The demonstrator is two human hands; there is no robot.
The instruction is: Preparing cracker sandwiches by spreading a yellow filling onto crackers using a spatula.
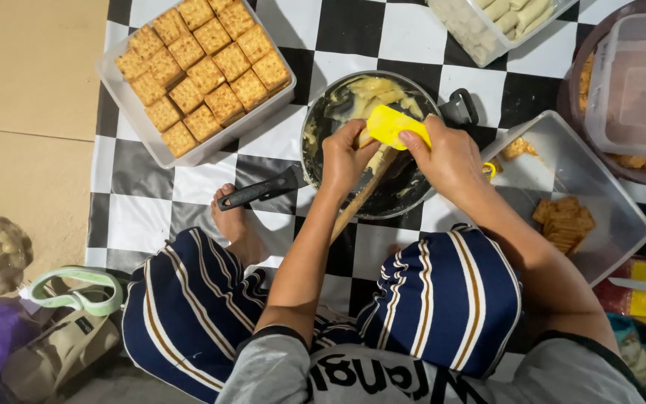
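Yellow silicone, the head of a spatula (396, 125), sits between both hands over a dark frying pan (323, 127); the left hand (344, 158) is closed around the spatula where head meets wooden handle (357, 202), fingers curled tight on it; the right hand (450, 158) pinches the right edge of the yellow head, thumb and fingertips pressed together on it; the handle slants down and to the left, toward the person's lap. The pan rests on a black-and-white chequered mat (188, 183), its long black handle (259, 191) pointing left and near, a short loop handle (463, 107) on its far right; pale yellow batter (375, 91) is smeared across the far part of its inside. To the far left lies a clear plastic tray (125, 101) packed with square golden crackers (203, 75) in tight rows; just right of the pan stands another clear tray (607, 202) with a small stack of crackers (564, 222) in it; at the far edge, a container of pale rolled pieces (499, 19); at the far right, a translucent lidded box (637, 82). A bare foot (235, 221) rests on the mat near the pan handle; the knees wear navy trousers with white and brown stripes (443, 299). A green-handled bag (76, 299) lies on the floor at the near left.
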